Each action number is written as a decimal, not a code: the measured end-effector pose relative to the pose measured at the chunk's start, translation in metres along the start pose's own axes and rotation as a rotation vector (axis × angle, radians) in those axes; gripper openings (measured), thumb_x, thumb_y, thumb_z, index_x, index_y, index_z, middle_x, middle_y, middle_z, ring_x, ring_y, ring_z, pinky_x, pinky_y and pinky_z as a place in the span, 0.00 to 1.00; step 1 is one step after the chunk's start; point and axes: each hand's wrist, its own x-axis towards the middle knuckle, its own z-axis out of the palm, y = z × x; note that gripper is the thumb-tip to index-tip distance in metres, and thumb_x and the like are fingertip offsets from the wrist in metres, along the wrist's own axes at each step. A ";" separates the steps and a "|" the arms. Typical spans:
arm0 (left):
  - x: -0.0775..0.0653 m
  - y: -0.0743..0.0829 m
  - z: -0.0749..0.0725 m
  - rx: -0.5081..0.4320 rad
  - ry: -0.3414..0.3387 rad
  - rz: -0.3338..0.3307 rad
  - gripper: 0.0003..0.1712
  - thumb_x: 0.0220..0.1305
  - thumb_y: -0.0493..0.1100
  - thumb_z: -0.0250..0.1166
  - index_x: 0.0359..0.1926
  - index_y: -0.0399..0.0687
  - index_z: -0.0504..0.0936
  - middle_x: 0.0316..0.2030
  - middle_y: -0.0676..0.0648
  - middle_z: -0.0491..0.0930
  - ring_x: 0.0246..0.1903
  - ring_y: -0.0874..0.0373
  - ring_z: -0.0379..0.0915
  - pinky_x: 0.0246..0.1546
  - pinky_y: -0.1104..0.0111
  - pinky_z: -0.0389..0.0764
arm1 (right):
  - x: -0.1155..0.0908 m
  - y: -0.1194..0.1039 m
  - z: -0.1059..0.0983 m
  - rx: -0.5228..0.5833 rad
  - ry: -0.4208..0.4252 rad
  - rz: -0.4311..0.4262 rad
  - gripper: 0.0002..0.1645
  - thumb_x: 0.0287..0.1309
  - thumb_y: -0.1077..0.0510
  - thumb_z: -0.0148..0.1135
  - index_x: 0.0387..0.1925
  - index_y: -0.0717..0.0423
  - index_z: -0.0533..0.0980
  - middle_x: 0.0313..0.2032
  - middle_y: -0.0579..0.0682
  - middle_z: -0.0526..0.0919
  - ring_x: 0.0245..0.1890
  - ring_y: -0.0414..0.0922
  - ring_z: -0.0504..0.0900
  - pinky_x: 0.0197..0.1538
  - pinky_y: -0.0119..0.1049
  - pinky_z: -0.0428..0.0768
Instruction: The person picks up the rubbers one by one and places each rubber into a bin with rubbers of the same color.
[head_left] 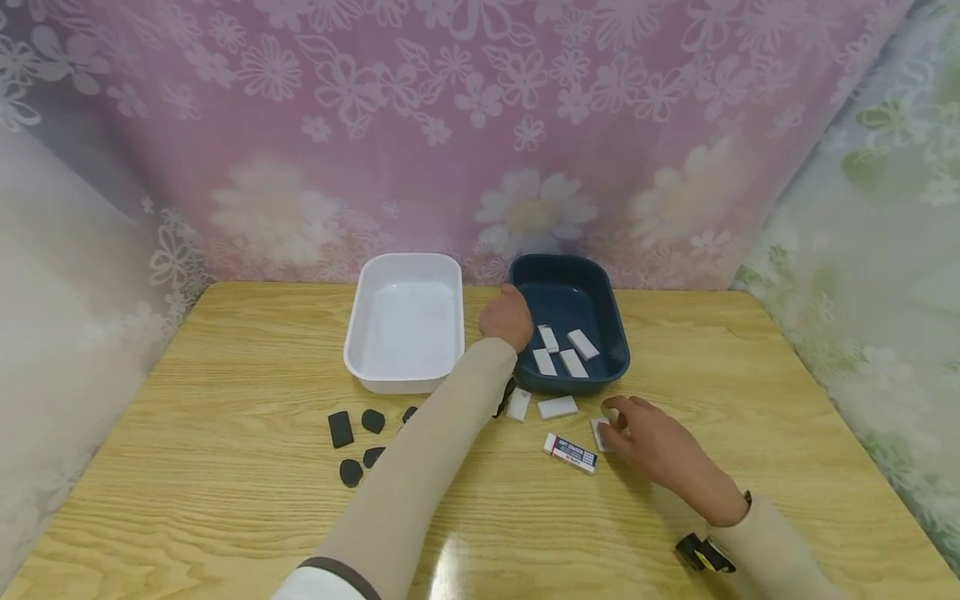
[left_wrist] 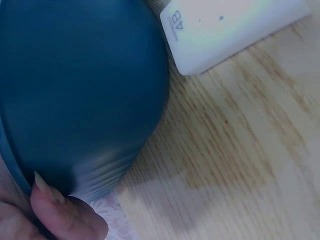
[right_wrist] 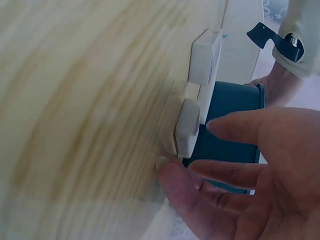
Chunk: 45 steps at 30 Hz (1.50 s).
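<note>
My left hand grips the left rim of the dark blue tub, its fingertips curled over the edge in the left wrist view. Several white erasers lie inside that tub. My right hand reaches low over the table, thumb and fingers spread beside a white eraser that they partly cover. The right wrist view shows a white eraser just beyond the parted fingertips. Left of this hand lies an eraser in a printed sleeve. Two more white erasers, one flat and one near the left cuff, lie before the tub.
A white tub stands left of the blue one, against the flowered curtain. Several small black pieces, one rectangular and others rounded, lie on the wooden table, some partly hidden by my left sleeve.
</note>
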 end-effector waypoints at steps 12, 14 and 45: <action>0.001 -0.001 0.000 0.006 -0.003 -0.007 0.24 0.66 0.48 0.59 0.58 0.42 0.67 0.39 0.46 0.83 0.36 0.53 0.81 0.35 0.61 0.81 | 0.010 -0.014 0.002 0.024 -0.063 0.045 0.12 0.56 0.57 0.65 0.39 0.60 0.77 0.22 0.45 0.71 0.22 0.41 0.68 0.26 0.36 0.68; 0.001 0.000 0.001 0.005 0.001 -0.007 0.24 0.66 0.48 0.59 0.58 0.42 0.67 0.38 0.46 0.83 0.36 0.53 0.81 0.35 0.61 0.81 | 0.010 -0.014 0.002 0.020 -0.057 0.049 0.12 0.55 0.57 0.65 0.39 0.61 0.78 0.22 0.45 0.71 0.22 0.42 0.68 0.25 0.36 0.67; 0.004 -0.002 0.003 -0.007 0.005 0.023 0.27 0.67 0.48 0.57 0.62 0.40 0.64 0.38 0.45 0.83 0.35 0.53 0.81 0.34 0.60 0.81 | 0.128 -0.025 -0.093 0.230 -0.129 -0.033 0.21 0.67 0.52 0.57 0.54 0.63 0.73 0.36 0.56 0.81 0.29 0.47 0.83 0.37 0.44 0.82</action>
